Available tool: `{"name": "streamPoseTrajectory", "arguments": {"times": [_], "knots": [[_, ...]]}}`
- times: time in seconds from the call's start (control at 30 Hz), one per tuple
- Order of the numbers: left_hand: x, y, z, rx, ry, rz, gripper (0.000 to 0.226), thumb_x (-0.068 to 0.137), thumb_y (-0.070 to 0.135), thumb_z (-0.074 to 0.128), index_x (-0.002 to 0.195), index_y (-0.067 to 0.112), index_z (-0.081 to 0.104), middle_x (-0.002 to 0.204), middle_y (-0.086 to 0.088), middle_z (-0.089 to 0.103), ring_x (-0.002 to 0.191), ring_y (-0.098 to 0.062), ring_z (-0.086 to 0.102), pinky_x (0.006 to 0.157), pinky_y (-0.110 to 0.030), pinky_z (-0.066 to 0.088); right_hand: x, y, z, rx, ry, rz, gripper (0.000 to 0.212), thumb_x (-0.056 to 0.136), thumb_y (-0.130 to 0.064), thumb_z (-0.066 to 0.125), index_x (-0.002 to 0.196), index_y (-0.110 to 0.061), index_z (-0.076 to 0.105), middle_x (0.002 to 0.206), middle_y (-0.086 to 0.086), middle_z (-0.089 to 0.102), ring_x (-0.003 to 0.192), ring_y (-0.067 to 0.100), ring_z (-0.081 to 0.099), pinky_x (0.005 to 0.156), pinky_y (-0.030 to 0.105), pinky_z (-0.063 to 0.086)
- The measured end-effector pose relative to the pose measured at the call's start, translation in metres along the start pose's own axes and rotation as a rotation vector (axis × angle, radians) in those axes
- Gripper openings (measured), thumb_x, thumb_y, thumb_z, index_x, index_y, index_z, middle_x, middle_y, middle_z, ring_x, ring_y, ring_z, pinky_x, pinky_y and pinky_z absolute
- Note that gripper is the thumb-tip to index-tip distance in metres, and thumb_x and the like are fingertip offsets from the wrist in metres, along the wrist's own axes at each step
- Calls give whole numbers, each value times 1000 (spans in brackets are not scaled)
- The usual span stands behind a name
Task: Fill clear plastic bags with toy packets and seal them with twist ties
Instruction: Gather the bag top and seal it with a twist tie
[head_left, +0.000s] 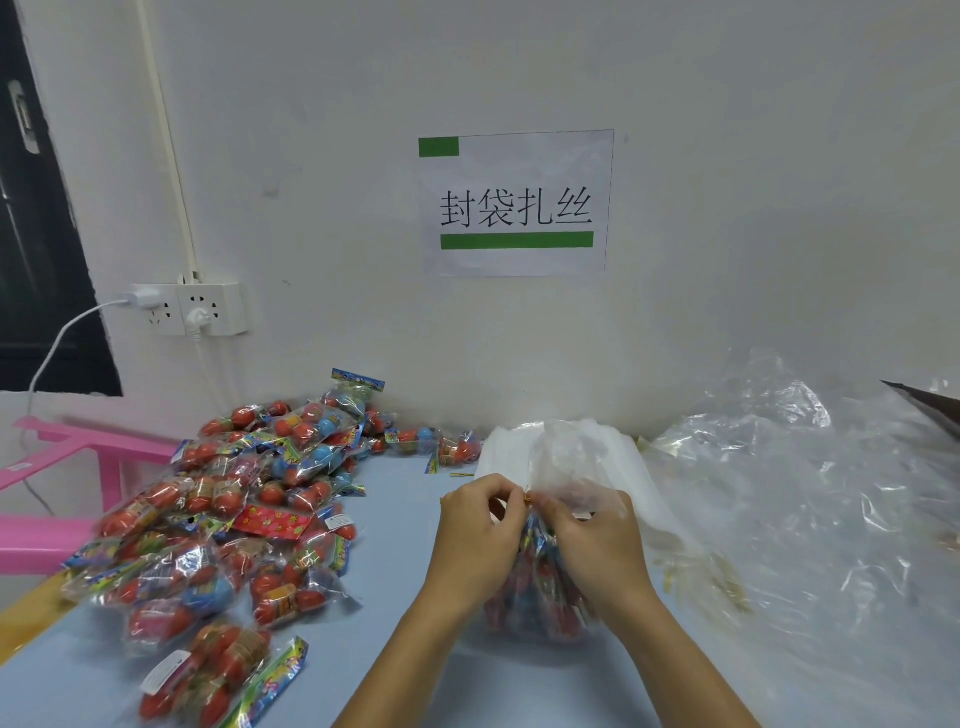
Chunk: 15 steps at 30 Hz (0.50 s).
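A clear plastic bag filled with toy packets stands on the light blue table right in front of me. Its neck is gathered between my hands, and the loose top fans out above them. My left hand and my right hand both pinch a small gold twist tie at the bag's neck. A big heap of toy packets with red and blue eggs lies on the left of the table.
Crumpled clear plastic bags pile up on the right. Gold twist ties lie under that plastic. A pink stool stands off the table's left edge. Behind are the wall with a paper sign, a socket and a white cable.
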<state>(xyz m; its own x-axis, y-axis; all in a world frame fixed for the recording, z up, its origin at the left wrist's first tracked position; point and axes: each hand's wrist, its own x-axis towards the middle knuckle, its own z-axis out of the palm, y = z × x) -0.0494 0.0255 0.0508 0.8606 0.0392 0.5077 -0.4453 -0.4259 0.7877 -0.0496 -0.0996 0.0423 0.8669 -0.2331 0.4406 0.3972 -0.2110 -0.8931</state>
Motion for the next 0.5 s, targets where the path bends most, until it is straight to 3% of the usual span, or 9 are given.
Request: {"name": "streamPoseTrajectory", "arguments": {"times": [0.1,0.33,0.5], "knots": [[-1,-1,2,-16,6,12,33,94,13,60,68,33,64,66,17,64,64,-2,58,56,-12,42,1,1,-1,-5,23,-3,13,86,-9,73,77,-16,79,71,-22,72,74,-12,64,60,3,43],[-3,0,5,-73,18,-24,26,95,15,61,76,30,68,75,14,68,70,0,61,58,-11,44,3,4,-1,-2,43,18,15,84,-12,75,72,-20,77,70,-12,73,68,2,68,55,11,48],[-2,-3,7,-90,15,-52,24,95,15,61,80,32,67,79,16,68,74,-1,61,60,-12,46,3,3,0,10,58,32,16,84,-15,76,69,-21,75,70,-13,72,68,1,67,55,11,48]]}}
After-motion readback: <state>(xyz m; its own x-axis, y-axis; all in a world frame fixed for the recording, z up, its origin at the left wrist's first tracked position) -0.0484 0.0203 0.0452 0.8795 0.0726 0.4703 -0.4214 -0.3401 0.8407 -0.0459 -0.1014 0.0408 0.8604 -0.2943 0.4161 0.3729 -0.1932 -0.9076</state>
